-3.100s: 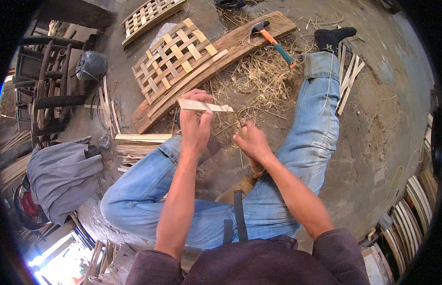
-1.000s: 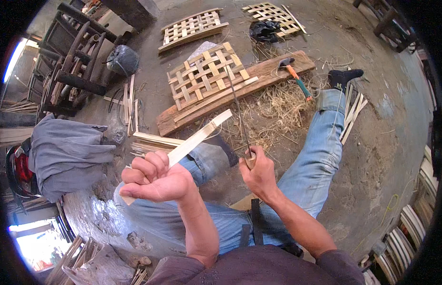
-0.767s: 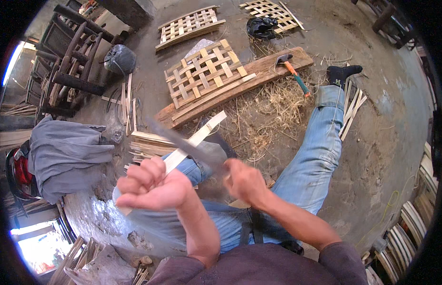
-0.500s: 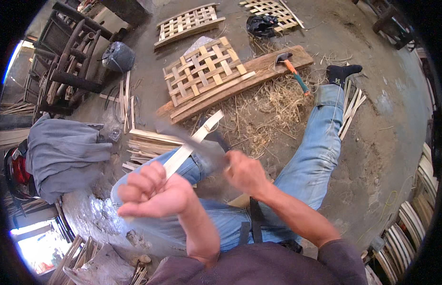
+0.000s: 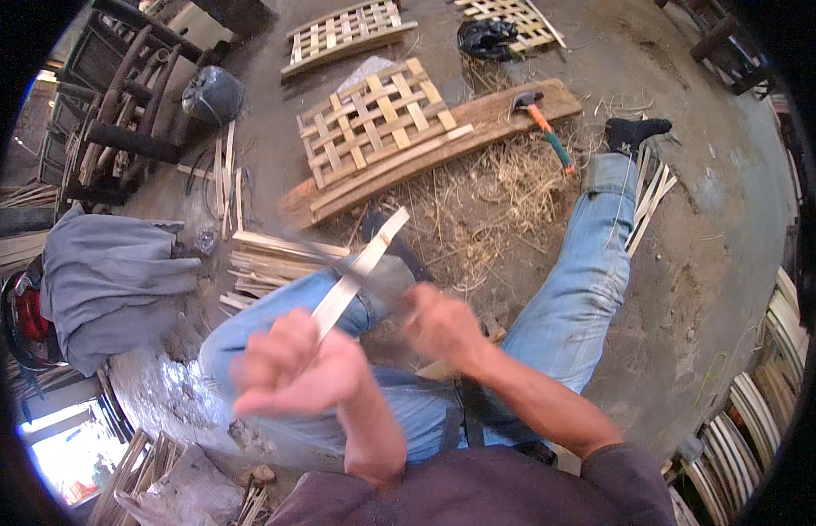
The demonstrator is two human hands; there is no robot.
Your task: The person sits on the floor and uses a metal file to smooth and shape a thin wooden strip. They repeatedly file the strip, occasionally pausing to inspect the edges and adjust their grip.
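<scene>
My left hand (image 5: pixel 298 368) is closed around the lower end of a pale wooden strip (image 5: pixel 359 272), which slants up and away to the right. In my right hand (image 5: pixel 447 329) is the handle of a knife, with my fingers wrapped round it. Motion smears the knife's dark blade (image 5: pixel 338 265), which points left and crosses the strip about midway. Whether its edge bites into the wood I cannot tell. Both hands are above my bent left leg, in blue jeans (image 5: pixel 276 316).
A woven slat panel (image 5: pixel 377 118) leans on a thick wooden plank (image 5: pixel 513 105) ahead. On the plank lies a claw hammer (image 5: pixel 548 136), near a heap of shavings (image 5: pixel 513 197). Loose strips (image 5: pixel 267 263) lie beside my left knee. A grey cloth (image 5: pixel 114 280) hangs at the left.
My left hand has shifted slightly right with the strip. The right hand and knife have moved a little left and down, the blade still across the strip.
</scene>
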